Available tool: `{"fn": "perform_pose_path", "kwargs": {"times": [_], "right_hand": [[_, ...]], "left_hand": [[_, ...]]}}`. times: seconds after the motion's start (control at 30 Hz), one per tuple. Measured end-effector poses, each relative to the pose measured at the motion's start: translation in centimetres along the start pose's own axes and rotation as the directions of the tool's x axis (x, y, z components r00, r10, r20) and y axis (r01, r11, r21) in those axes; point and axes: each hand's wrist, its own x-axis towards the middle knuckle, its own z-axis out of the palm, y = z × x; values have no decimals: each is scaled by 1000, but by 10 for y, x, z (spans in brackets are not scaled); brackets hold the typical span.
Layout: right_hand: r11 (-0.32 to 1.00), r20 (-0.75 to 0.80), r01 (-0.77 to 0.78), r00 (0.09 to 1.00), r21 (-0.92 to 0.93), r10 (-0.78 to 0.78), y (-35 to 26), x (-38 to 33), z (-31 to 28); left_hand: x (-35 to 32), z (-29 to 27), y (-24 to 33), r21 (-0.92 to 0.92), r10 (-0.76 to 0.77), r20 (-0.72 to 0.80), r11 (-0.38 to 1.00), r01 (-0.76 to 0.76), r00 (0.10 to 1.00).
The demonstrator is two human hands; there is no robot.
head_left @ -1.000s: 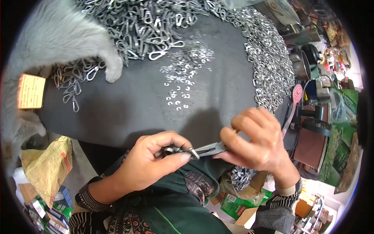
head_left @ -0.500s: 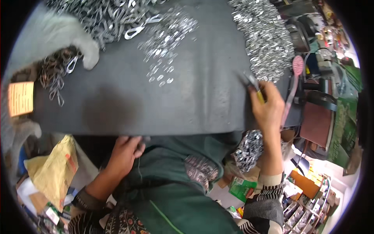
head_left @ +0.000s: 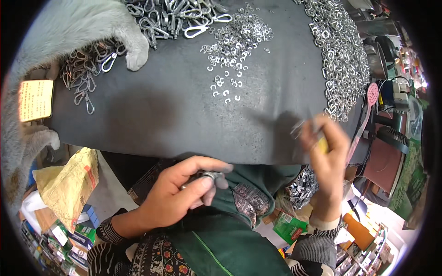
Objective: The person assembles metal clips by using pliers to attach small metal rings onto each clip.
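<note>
Currently, left to right: a grey cat (head_left: 60, 32) is being seen along the left rim, one paw (head_left: 136, 59) resting on the dark bench (head_left: 152, 119) among the snap hooks (head_left: 90, 83). Risk: a swipe of that paw, and hooks are being scattered or dragged off the edge.

The left hand (head_left: 177, 195) is being held closed low over the lap, a small metal clip (head_left: 207, 176) being pinched between thumb and fingers. The pinch looks light; a slip is likely sending the part into the clothing or down to the floor clutter.

Small open rings (head_left: 232, 50) are being spread loose mid-bench; a sleeve brushing through is enough to sweep some off.

The right hand (head_left: 324, 152) is blurred at the bench's near right edge, closed on pliers (head_left: 309, 128) with a yellow grip. Tips look aimed toward the heap of links (head_left: 338, 55); a fast reach risks knocking links over the edge.

Packages and labels: a yellow paper label (head_left: 36, 100) is lying flat at the bench's left end, rectangular. Below it a crumpled tan sack (head_left: 69, 181) is hanging. Small green and white boxes (head_left: 62, 239) are being stacked bottom left. A green packet (head_left: 291, 227) is lying by the right forearm, an orange box (head_left: 357, 232) right of it.
</note>
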Motion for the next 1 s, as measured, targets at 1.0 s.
{"fn": "perform_pose_path", "kwargs": {"times": [1.0], "right_hand": [[836, 263, -174, 964, 521, 36, -47, -18, 53]], "left_hand": [[21, 23, 10, 169, 321, -13, 934, -314, 947]]}}
